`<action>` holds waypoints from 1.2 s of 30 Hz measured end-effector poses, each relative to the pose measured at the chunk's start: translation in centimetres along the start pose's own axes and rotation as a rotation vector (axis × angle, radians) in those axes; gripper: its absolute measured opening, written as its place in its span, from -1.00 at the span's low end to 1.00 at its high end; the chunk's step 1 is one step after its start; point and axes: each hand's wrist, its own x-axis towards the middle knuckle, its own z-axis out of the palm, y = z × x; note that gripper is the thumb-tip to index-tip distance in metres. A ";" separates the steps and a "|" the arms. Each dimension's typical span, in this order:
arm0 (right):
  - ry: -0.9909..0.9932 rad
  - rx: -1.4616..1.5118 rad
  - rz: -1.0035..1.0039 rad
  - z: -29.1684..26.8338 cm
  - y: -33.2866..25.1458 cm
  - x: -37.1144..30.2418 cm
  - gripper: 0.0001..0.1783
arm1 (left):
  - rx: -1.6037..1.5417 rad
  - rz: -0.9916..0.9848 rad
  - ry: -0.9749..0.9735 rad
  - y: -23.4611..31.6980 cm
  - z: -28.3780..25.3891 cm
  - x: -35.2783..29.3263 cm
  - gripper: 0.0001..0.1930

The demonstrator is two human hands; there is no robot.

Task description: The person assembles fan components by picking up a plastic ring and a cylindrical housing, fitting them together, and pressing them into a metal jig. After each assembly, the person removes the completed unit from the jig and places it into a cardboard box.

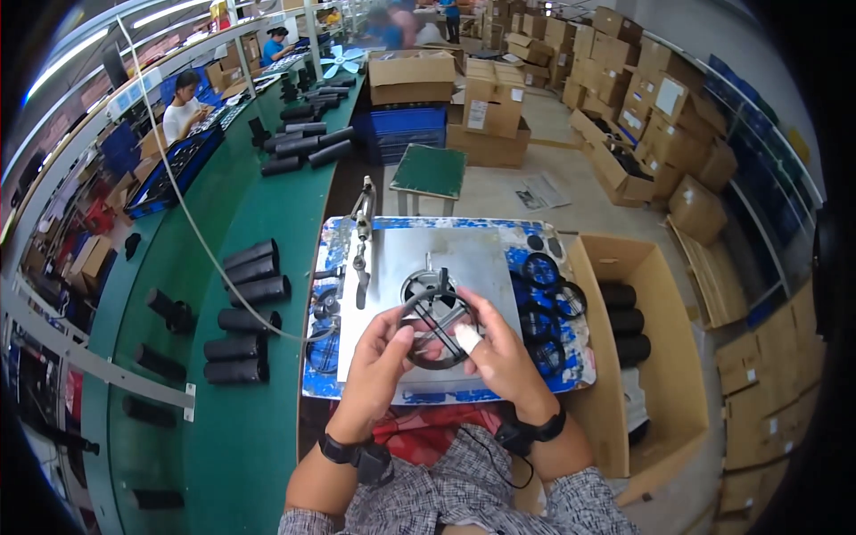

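Observation:
My left hand [376,358] and my right hand [506,358] grip a black plastic ring with crossbars [437,364] from either side, fingers closed on its rim. A white wrap covers one of the right hand's digits. The ring is held over a flat grey metal plate [486,259], in front of a round metal fixture [415,283] that it partly hides. A metal lever clamp [361,241] stands at the plate's left. More black rings [541,269] lie on the blue, paint-worn table [557,379] to the right, and others [323,357] at the left.
Black cylinders [236,346] lie on the green bench [223,214] at left. A pale hose [192,223] hangs across it. An open carton [673,374] with black cylinders stands at right. Beyond are a green stool [428,171], stacked cartons and a seated person [185,111].

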 end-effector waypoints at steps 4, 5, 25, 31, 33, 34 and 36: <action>-0.045 -0.123 -0.081 1.0 0.9 0.5 -0.31 | 0.100 0.001 0.057 -0.1 -0.5 0.3 -0.55; -0.050 -0.224 -0.143 1.1 1.2 0.6 -0.30 | 0.183 0.025 0.055 -0.3 -0.5 0.3 -0.56; 0.124 -0.692 -0.206 1.6 4.1 6.8 -0.33 | 1.039 0.502 0.267 -4.6 -2.8 8.2 -0.62; 0.157 -0.774 -0.212 1.8 3.8 7.3 -0.35 | 0.834 0.389 0.260 -5.5 -2.7 8.4 -0.59; 0.159 -0.849 -0.165 2.2 3.6 7.6 -0.35 | 0.822 0.450 0.306 -5.9 -2.9 8.5 -0.58; 0.154 -0.850 -0.162 2.2 3.8 7.7 -0.35 | 0.821 0.445 0.310 -5.7 -2.9 8.5 -0.58; 0.156 -0.873 -0.136 2.2 4.4 8.6 -0.38 | 0.916 0.347 0.316 -4.7 -2.7 9.2 -0.59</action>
